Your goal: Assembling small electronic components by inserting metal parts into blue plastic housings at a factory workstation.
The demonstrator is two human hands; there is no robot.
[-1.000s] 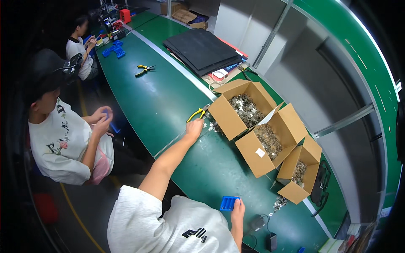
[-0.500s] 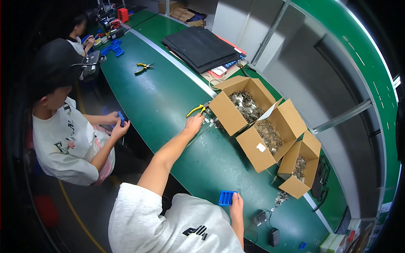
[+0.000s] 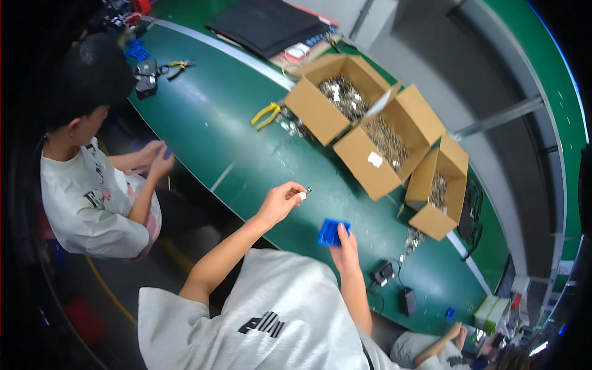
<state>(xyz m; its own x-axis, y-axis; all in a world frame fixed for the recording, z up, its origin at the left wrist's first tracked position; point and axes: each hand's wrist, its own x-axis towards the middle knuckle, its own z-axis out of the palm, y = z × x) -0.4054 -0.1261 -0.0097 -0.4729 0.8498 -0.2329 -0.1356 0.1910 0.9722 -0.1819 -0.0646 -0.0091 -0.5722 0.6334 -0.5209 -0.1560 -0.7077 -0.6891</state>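
My left hand is over the green table, its thumb and forefinger pinched on a small metal piece. The piece is too small to make out its exact kind. Something white covers a fingertip of that hand. My right hand grips a blue slotted plastic case by its right side, thumb at the rim; it is tilted and its slots face up. The two hands are a short way apart. Beyond them lie yellow-handled pliers beside loose shiny metal pieces.
Three open cardboard boxes of small metal parts stand to the right. Nearer are a black power adapter and a small black device. A co-worker sits at left; another person's arms show at lower right. Black sheets lie far back.
My left hand has let go of the pliers and come back toward me, now pinching a small metal piece. My right hand has lifted the blue case farther forward. The view has shifted.
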